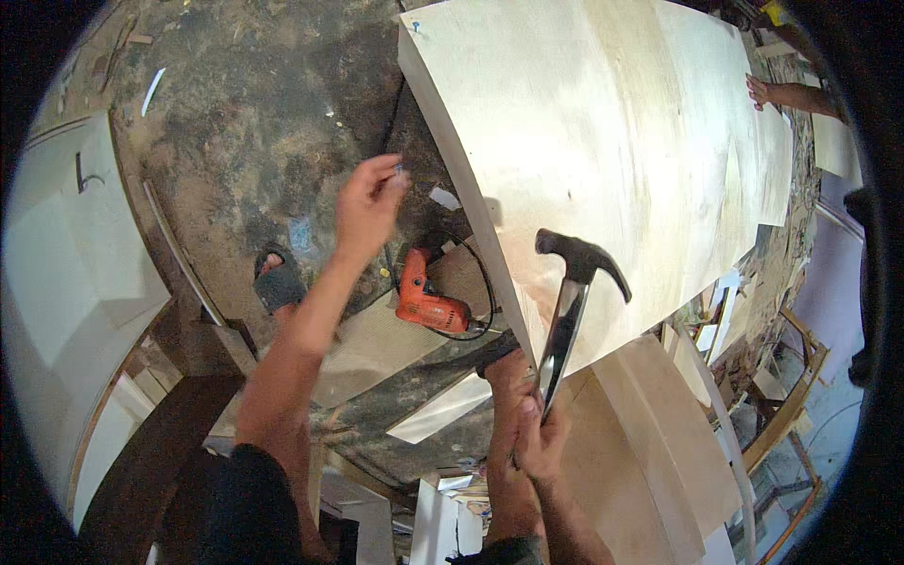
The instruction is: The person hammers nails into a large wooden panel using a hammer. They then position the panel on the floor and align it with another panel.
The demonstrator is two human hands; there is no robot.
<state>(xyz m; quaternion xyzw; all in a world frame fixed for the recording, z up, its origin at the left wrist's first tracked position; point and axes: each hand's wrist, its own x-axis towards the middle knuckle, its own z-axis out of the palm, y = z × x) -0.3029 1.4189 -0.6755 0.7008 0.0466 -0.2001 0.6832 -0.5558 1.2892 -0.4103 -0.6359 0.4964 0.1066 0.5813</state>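
Observation:
My right hand (540, 438) is wrapped round the handle of a claw hammer (563, 325). The hammer's dark head is raised, over the near corner of a large pale wooden panel (565, 132). My left hand (367, 207) is held out over the floor, left of the panel's edge, with its fingers pinched together. A tiny bluish thing (399, 170) shows at the fingertips, too small and blurred to name. At the panel's far left corner sits a small blue fastener (415, 26).
An orange corded drill (428, 299) lies on the floor between my left arm and the panel. Another person's hand (759, 92) rests on the panel's far right side. Wood strips and scraps clutter the right, near a wooden frame (791, 395). A white board (85, 235) stands at left.

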